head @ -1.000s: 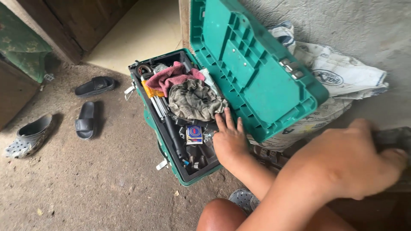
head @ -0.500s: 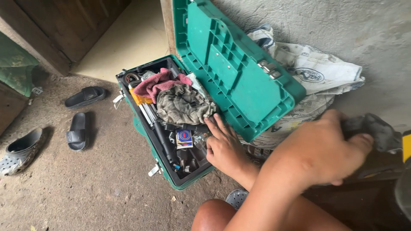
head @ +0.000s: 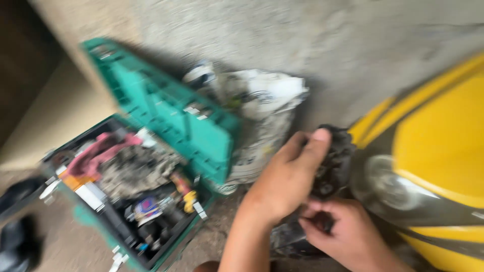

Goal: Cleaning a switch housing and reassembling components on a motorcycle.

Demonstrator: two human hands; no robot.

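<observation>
Both hands closed on a blurred dark rag, details indistinct.

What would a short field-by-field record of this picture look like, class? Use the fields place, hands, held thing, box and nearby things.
place: bare ground by a rough grey wall
hands: left hand and right hand, close together
held thing: dark crumpled rag, gripped by both hands
box: green toolbox, lid open, holding rags and tools
nearby things: white sack against the wall; yellow vehicle body at right
sharpness: blurred, small details unclear
</observation>
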